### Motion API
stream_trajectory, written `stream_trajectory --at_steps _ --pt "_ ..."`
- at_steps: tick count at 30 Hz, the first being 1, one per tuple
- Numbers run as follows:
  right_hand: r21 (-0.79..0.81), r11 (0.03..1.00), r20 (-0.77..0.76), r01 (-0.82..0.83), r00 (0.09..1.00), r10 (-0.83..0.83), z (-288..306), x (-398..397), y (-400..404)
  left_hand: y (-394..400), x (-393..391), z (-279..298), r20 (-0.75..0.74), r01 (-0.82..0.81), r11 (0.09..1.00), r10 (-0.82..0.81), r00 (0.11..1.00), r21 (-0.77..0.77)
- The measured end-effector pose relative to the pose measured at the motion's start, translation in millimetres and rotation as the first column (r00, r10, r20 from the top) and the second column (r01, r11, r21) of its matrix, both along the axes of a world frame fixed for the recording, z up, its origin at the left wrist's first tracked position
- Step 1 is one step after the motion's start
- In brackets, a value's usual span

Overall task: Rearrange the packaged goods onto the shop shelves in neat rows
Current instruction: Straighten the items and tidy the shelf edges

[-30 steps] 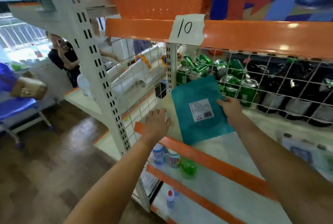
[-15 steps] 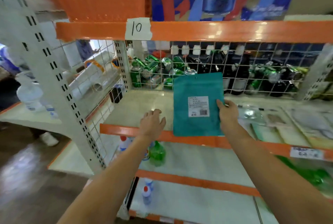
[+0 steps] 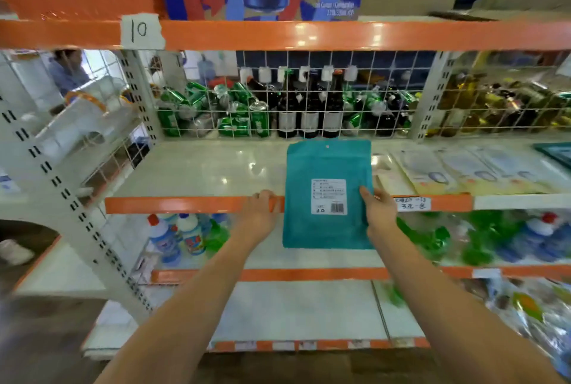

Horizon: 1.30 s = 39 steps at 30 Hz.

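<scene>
- A person stands facing a shop shelving unit with orange front edges, both bare forearms reaching forward.
- The right hand pinches the right edge of a flat teal packet, thumb on its front face and the other fingers hidden behind it.
- The teal packet is held upright in the air, its white barcode label facing the viewer; its upper half is in front of the middle shelf and its lower half hangs below that shelf's orange edge.
- The left hand rests on the orange edge just left of the packet, fingers curled loosely over the lip and holding nothing.
- To the right on the same shelf lie pale flat packets, side by side.
- Behind a wire grid stand green cans and dark bottles.
- A paper tag marked 10 is stuck on the upper shelf edge.
- The shelf below holds white cleaner bottles at left.
</scene>
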State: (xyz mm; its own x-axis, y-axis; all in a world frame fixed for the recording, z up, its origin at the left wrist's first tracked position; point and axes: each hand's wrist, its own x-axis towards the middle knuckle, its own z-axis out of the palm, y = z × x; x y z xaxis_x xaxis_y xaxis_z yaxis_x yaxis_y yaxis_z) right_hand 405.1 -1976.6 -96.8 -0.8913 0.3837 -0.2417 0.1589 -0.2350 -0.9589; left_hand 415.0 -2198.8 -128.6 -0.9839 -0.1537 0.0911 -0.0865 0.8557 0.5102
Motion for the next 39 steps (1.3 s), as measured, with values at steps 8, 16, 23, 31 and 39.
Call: stream_trajectory --at_steps 8,16,23,31,39 --pt "0.011 1.0 0.018 -0.006 1.0 0.005 -16 39 29 46 43 -6 0.08 0.047 0.941 -0.078 0.994 0.334" --pt "0.005 1.0 0.028 -0.014 1.0 0.014 -2 39 20 55 47 5 0.288 -0.24 0.448 -0.043 0.957 0.862" --pt "0.051 0.995 0.015 -0.089 0.996 0.088 9 32 5 40 46 10 0.26 -0.233 0.346 -0.033 0.965 0.909" --pt "0.27 0.953 0.086 -0.138 0.989 0.119 18 33 1 36 43 35 0.077 -0.101 0.485 0.069 0.995 0.868" --pt "0.236 0.901 -0.052 -0.365 0.921 0.386 72 41 -37 75 35 67 -0.276 0.005 0.851 0.165 0.947 0.526"
